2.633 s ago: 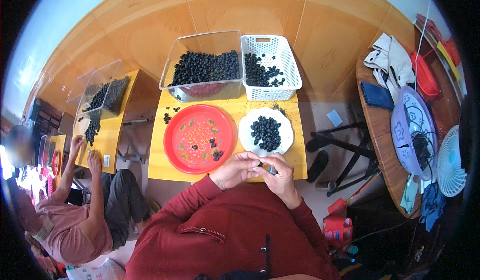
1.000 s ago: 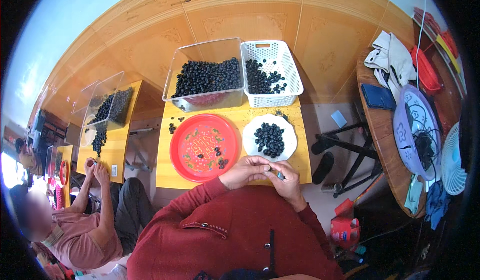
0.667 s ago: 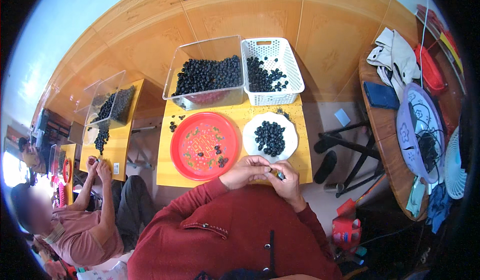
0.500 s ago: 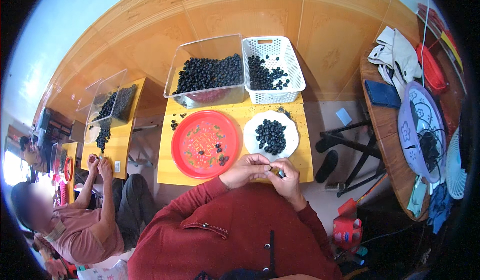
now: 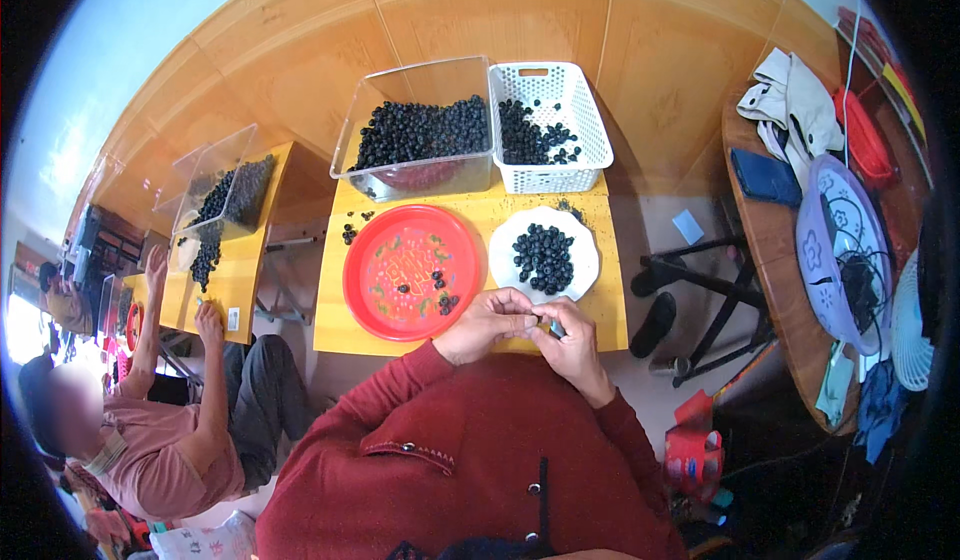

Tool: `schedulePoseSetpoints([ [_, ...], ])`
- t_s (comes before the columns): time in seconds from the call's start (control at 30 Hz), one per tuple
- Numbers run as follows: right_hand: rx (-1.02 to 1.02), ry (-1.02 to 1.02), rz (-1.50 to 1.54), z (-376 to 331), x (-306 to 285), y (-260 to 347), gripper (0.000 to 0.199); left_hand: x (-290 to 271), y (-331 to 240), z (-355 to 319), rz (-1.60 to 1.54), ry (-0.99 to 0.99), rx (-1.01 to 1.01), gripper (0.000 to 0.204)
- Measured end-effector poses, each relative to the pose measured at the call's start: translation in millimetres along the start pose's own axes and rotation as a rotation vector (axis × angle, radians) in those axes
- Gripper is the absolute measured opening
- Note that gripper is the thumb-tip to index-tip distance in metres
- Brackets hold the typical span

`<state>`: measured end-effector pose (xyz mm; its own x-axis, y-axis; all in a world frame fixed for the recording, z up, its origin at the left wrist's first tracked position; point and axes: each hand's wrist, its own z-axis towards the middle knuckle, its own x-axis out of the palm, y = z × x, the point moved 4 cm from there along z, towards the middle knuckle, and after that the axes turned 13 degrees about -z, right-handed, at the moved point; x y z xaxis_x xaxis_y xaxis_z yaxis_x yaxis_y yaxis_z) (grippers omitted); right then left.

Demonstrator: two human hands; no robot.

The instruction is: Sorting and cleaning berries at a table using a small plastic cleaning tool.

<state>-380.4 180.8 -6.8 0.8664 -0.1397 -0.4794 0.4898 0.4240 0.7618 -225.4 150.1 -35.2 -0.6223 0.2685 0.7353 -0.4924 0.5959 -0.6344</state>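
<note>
Item: 1 small dark berry [image 5: 537, 317], pinched between the fingertips of the left hand [image 5: 487, 322] and right hand [image 5: 572, 345], both narrowly closed on it at the near edge of the yellow table [image 5: 330, 325]. The white plate [image 5: 583, 257] of berries lies just beyond, nearer the right hand; the red tray [image 5: 362, 280] beyond the left. No labels legible.
</note>
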Motion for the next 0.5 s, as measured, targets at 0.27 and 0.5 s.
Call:
schedulePoseSetpoints([
  [0.27,-0.029,-0.069,-0.021,10.7,-3.7,6.7,0.023,8.9,-14.0,0.9,0.025,0.029,0.091,0.012],
  [0.5,0.034,-0.049,0.016,27.0,-13.0,15.9,0.018,5.1,-56.3,-4.3,0.005,0.015,0.350,0.014],
])
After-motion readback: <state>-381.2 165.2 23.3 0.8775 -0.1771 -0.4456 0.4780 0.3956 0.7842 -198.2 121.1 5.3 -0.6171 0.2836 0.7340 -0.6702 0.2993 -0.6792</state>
